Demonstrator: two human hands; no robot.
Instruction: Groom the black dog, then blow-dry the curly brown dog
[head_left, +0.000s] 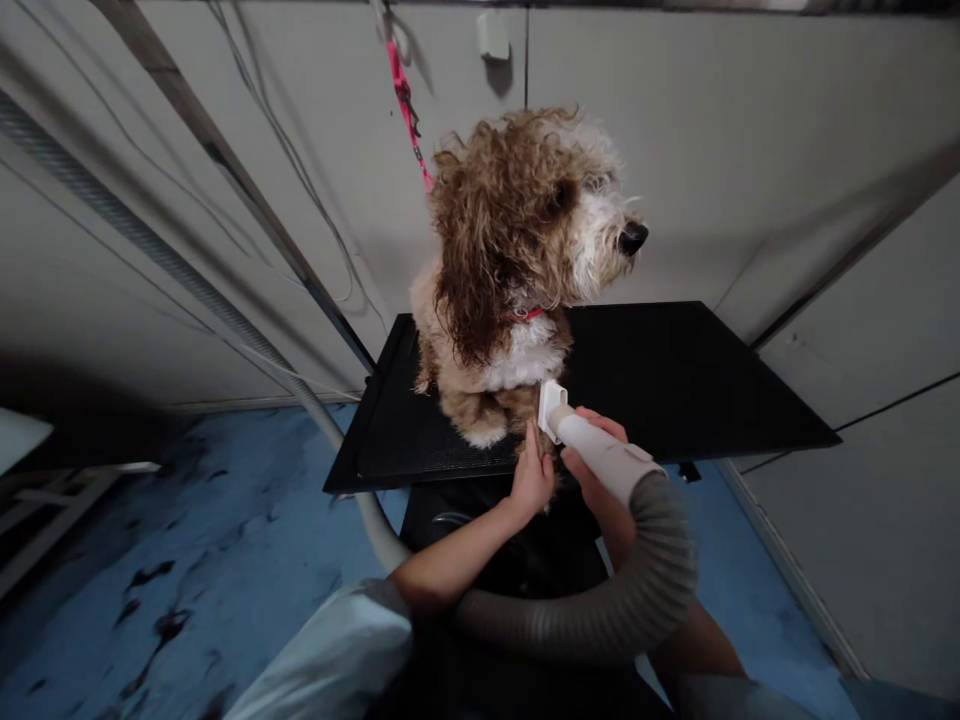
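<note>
A curly brown and white dog (499,240) sits on a black grooming table (637,370), its head turned to the right. My right hand (592,482) is wrapped round the pale handle of a dryer hose nozzle (604,455). Its flat white tip (552,408) points at the dog's chest and front leg. Low at the table's near edge, my left hand (533,478) is closed against a front leg, fingers pointing up along the fur; the leg is partly hidden. A grey ribbed hose (660,570) curves from the nozzle beneath my forearms.
A pink leash (401,90) runs up from the dog, which wears a red collar (529,313). Metal poles (255,200) slant beside the table, and a long grey hose (150,225) runs along the left. Dark clumps of hair (171,625) lie on the blue floor (247,520).
</note>
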